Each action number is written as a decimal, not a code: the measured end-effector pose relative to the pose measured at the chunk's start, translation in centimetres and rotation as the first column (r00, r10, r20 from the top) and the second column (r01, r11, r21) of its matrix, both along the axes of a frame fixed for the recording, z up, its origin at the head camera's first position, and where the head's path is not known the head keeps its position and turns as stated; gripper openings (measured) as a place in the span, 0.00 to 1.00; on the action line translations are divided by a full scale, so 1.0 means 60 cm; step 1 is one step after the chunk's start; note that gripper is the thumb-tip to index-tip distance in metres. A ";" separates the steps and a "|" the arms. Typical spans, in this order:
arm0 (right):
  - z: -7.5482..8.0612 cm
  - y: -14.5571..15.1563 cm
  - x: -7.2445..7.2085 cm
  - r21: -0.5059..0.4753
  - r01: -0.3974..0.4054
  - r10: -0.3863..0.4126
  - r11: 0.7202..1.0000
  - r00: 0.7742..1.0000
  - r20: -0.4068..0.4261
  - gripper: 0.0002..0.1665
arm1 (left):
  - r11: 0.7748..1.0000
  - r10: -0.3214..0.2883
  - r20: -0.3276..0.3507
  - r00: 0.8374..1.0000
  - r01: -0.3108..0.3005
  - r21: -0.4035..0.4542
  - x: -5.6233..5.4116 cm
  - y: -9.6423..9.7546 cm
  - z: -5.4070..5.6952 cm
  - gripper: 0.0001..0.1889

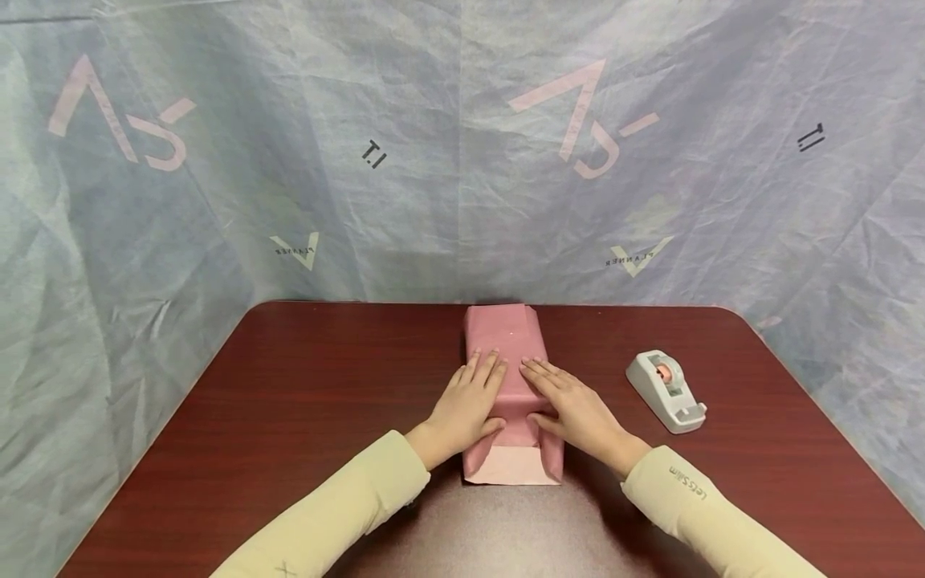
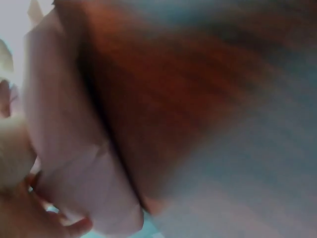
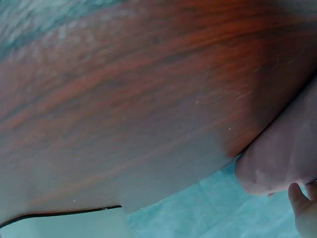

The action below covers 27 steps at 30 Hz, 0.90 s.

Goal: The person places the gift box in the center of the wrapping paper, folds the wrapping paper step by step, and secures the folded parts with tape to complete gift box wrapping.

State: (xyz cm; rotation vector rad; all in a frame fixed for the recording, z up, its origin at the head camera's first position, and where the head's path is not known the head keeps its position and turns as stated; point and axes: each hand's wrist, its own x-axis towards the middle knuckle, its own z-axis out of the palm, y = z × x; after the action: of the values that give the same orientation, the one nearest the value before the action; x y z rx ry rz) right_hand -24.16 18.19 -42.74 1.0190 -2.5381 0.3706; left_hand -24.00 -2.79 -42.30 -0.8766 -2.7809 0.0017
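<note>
A box-shaped package wrapped in pink paper (image 1: 506,325) lies lengthwise near the table's middle. Its near end has side folds tucked in, and a paler flap (image 1: 513,466) spreads toward me. My left hand (image 1: 466,405) rests on the left of the package's top, fingers extended, with its thumb at the near-end paper. On the right side, my right hand (image 1: 574,405) lies likewise, its thumb bent toward the same end. The left wrist view shows the creased paper side (image 2: 69,114) beside the fingers. In the right wrist view the package (image 3: 282,153) appears at the right edge.
To the right of the package stands a white tape dispenser (image 1: 665,389) with an orange-pink core. The dark red wooden table (image 1: 325,369) has rounded far corners. Grey-blue printed sheeting (image 1: 419,217) hangs behind it and along both sides.
</note>
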 end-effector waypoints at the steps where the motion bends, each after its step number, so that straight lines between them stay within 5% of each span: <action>1: 0.000 0.000 0.000 -0.002 -0.001 0.001 1.000 1.000 -0.007 0.44 | 1.000 0.008 -0.025 1.000 -0.008 -0.014 0.000 0.002 -0.002 0.46; 7: -0.003 -0.004 -0.002 -0.010 -0.006 0.006 1.000 1.000 -0.029 0.45 | 0.999 -0.001 -0.136 0.991 -0.004 -0.034 0.000 0.003 -0.008 0.45; 11: -0.004 -0.005 -0.002 -0.024 0.001 -0.001 1.000 1.000 -0.006 0.44 | 0.996 -0.074 0.012 0.997 0.074 0.052 -0.004 -0.009 0.001 0.49; 14: -0.004 -0.005 0.000 -0.035 0.003 -0.003 0.999 1.000 0.027 0.44 | 0.991 -0.099 0.150 0.984 0.085 0.101 -0.007 -0.016 0.011 0.51; 16: -0.004 -0.004 0.000 -0.040 0.000 0.002 0.999 0.999 0.045 0.45 | 0.992 -0.093 0.176 0.980 0.078 0.095 -0.007 -0.018 0.014 0.51; 27: -0.008 -0.017 -0.008 -0.041 0.003 -0.003 0.999 1.000 -0.003 0.48 | 1.000 -0.014 0.018 1.000 0.013 0.029 -0.003 -0.005 0.000 0.48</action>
State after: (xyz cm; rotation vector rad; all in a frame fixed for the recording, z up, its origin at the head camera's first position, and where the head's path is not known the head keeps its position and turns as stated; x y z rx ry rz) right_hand -24.64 17.17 -43.20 0.9993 -2.5189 0.4184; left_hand -24.17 -3.10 -42.31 -0.8929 -2.7842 -0.0480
